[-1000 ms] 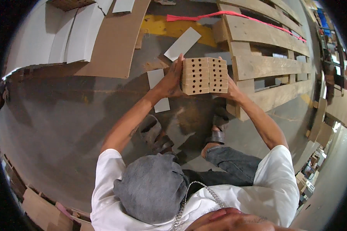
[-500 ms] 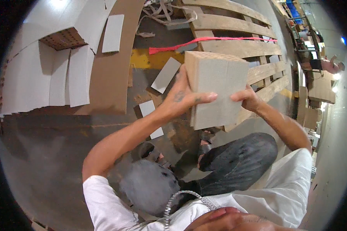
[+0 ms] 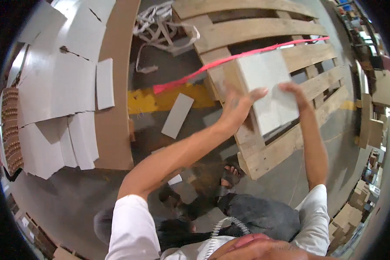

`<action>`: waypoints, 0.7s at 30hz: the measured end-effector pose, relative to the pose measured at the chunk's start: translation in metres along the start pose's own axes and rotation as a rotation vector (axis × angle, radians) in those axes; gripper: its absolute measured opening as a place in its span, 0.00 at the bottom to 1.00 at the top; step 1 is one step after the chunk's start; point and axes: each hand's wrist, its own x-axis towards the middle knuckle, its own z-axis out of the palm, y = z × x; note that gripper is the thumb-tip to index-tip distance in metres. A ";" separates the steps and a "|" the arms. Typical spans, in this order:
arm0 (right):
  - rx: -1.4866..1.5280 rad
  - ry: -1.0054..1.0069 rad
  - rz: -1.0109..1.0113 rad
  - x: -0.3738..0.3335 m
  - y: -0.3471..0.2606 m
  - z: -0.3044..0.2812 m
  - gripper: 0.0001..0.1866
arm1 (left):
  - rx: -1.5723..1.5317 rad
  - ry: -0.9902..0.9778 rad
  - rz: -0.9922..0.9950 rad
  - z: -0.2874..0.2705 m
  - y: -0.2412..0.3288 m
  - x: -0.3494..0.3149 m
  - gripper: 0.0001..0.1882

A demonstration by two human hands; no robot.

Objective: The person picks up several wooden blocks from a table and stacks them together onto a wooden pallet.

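Both of my hands grip a thick stack of white-faced cardboard pieces (image 3: 271,86) with brown edges, over the near part of a wooden pallet (image 3: 255,32). My left hand (image 3: 240,104) clasps its left side, thumb on the white top face. On the opposite side, my right hand (image 3: 297,93) holds the edge, its thumb also on the top. The fingers underneath are hidden, and so is whether the stack touches the slats. A pink strap (image 3: 195,76) runs across the pallet, just beyond the stack.
On the left, large white cardboard pieces (image 3: 63,99) are stacked with a brown sheet (image 3: 117,86). A loose white piece (image 3: 177,115) lies on the floor near a yellow line (image 3: 145,100). Tangled white strapping (image 3: 164,28) lies beside the pallet. Cardboard boxes (image 3: 346,216) stand at the right.
My hands have carried the cardboard stack forward and right, over the pallet. My body has risen and leaned toward the pallet, and the view has shifted with it.
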 end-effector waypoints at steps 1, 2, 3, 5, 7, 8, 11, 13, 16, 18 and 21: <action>0.000 0.051 -0.068 0.025 0.002 -0.035 0.22 | 0.049 0.054 0.030 0.009 -0.012 0.024 0.37; -0.037 0.068 -0.076 0.044 -0.005 -0.056 0.21 | 0.076 0.090 -0.027 0.020 -0.009 0.041 0.39; 0.004 0.036 -0.113 0.062 -0.018 -0.058 0.23 | -0.019 0.062 -0.078 0.021 -0.006 0.063 0.36; -0.103 0.022 -0.177 0.098 -0.049 -0.080 0.24 | -0.046 0.092 -0.119 0.035 0.009 0.099 0.37; 0.049 -0.036 -0.136 0.124 -0.064 -0.084 0.26 | -0.035 0.108 -0.182 0.035 -0.001 0.142 0.47; -0.010 -0.003 -0.154 0.138 -0.071 -0.090 0.26 | -0.035 0.116 -0.190 0.033 -0.003 0.162 0.50; -0.046 -0.061 -0.259 0.158 -0.074 -0.118 0.26 | 0.076 0.161 -0.225 0.047 -0.009 0.186 0.56; -0.138 -0.083 -0.172 0.165 -0.071 -0.121 0.27 | 0.299 0.372 -0.272 0.052 -0.012 0.188 0.53; -0.329 0.040 -0.002 0.166 -0.076 -0.082 0.37 | 0.439 0.284 -0.251 0.031 -0.015 0.191 0.56; -0.338 -0.008 -0.037 0.167 -0.069 -0.096 0.41 | 0.455 0.251 -0.309 0.042 -0.014 0.190 0.55; -0.168 -0.092 -0.101 0.178 -0.071 -0.109 0.44 | 0.378 0.256 -0.144 0.043 -0.033 0.201 0.53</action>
